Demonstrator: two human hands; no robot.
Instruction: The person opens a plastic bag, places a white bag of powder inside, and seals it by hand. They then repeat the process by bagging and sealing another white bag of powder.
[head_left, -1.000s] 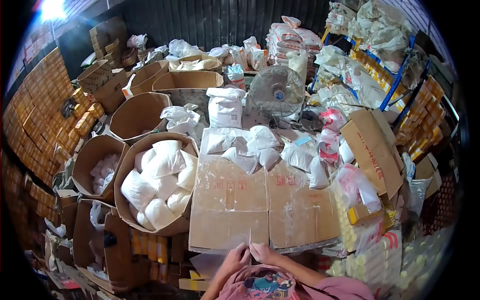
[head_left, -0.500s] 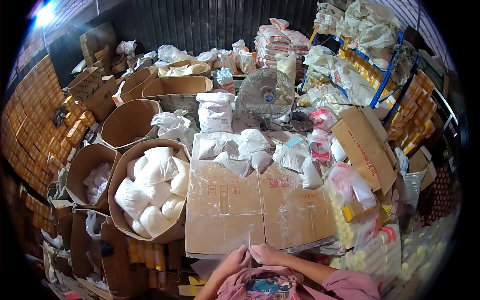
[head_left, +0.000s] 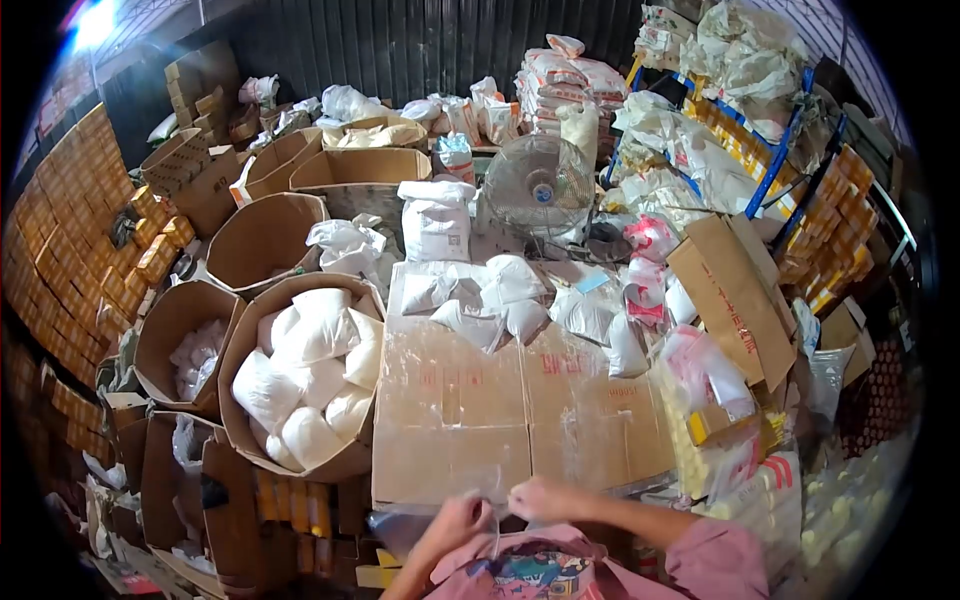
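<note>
At the near edge of the cardboard-covered table [head_left: 455, 470], my left hand [head_left: 463, 522] is closed like a fist. Thin clear plastic [head_left: 494, 540] hangs beside its fingers, blurred, and seems pinched there. My right hand [head_left: 538, 499] is a little higher and to the right, its fingers curled together. Whether the plastic runs into it I cannot make out. Several filled white bags [head_left: 470, 324] lie toward the back of the cardboard, away from both hands.
A large carton [head_left: 232, 440] full of plump white bags stands left of the table, with more open cartons behind. A fan [head_left: 537, 190] and an upright white sack [head_left: 436, 225] stand at the back. Plastic packs and a leaning cardboard box [head_left: 735, 310] crowd the right side.
My hands, which were together around a thin upright strip of plastic, have moved apart. The left went left and slightly down, the right a little right and up. The view shifted slightly.
</note>
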